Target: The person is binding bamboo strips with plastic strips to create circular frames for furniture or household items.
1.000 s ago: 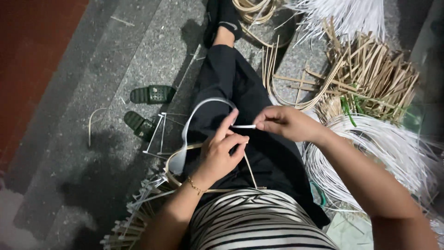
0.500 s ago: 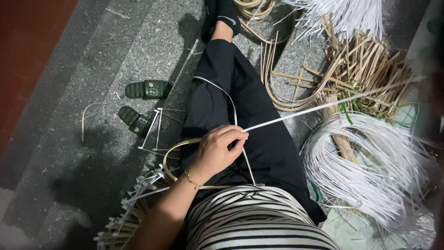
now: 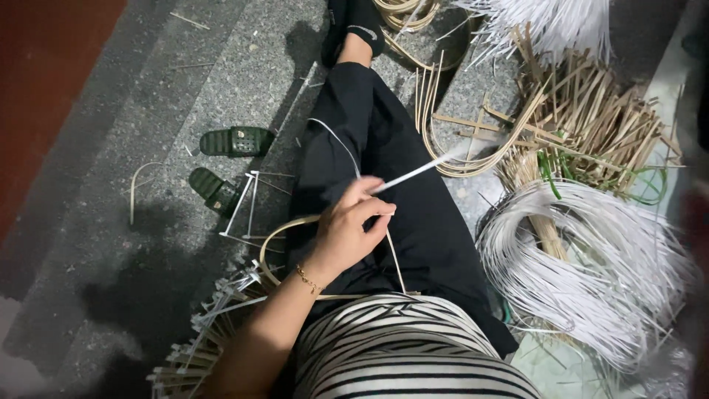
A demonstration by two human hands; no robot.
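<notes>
My left hand (image 3: 347, 233) pinched the white strip (image 3: 421, 171) over my lap to keep it taut; right hand out of view.

Floor-level weaving workshop, white strip coils (image 3: 583, 273), cane bundles (image 3: 591, 118), stone floor (image 3: 148, 89)

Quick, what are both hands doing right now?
Left hand: closed, pinching a thin white strip.
Right hand: not in view, cannot be told.
</notes>
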